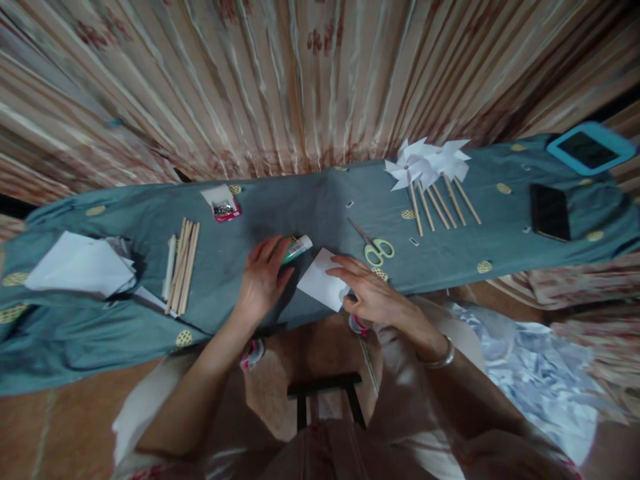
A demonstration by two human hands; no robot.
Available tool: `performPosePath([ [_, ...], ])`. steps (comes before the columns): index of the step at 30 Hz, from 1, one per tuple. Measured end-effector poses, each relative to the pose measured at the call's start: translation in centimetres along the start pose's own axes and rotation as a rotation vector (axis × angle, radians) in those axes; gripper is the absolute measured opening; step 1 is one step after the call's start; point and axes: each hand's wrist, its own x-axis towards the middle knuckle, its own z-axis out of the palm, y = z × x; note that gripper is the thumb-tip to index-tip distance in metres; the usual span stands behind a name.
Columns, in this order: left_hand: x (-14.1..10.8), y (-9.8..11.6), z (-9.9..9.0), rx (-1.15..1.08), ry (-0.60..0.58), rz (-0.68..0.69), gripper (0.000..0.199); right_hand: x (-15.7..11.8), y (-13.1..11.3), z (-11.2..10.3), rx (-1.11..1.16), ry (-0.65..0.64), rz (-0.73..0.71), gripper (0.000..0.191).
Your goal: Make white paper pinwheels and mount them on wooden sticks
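Wraps the left hand (261, 275) round one green-and-white tube (301, 246) at centre, with fingers about half closed. Rests the right hand (369, 293) on the right part of one white paper square (319, 279), just right of the tube, with fingers loosely spread; cannot tell whether also pinching it. Beyond, to the right, one pair of scissors (375, 244). Farther right, six sticks (440, 208) below white pinwheels (415, 163), too overlapped to count; then one phone (550, 212), and one blue-framed device (593, 148) at far right. Left, one red box (227, 215), several bundled rods (183, 270), one paper pile (75, 267).
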Motion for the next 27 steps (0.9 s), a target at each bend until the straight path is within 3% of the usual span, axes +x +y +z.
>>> performPosePath([
  [3,-0.3,-1.2,0.2,-0.023,-0.053,-0.063,0.036,-0.2,-0.5,0.2,-0.014,-0.077,0.005,0.069],
  [7,-0.7,-2.4,-0.1,-0.04,-0.011,-0.114,0.032,-0.5,-0.7,0.8,-0.03,-0.087,0.017,0.075],
  [13,-0.7,-3.5,-1.9,0.013,0.006,-0.212,0.031,-0.3,-0.2,0.7,-0.023,-0.042,-0.01,0.061],
  [17,-0.9,-0.6,-2.2,-0.081,0.039,-0.045,0.032,-0.1,0.3,-0.2,0.063,-0.033,-0.004,0.039],
  [20,-1.7,2.6,-1.2,-0.252,-0.089,0.14,0.036,0.2,0.4,-0.4,0.117,0.024,0.032,0.019],
  [22,-2.3,3.9,-0.2,-0.297,-0.131,0.19,0.034,0.5,0.2,-0.3,0.143,0.058,0.045,0.016],
  [27,-3.1,3.9,0.6,-0.309,-0.119,0.161,0.021,1.0,-0.8,0.1,0.225,0.067,0.061,0.016],
])
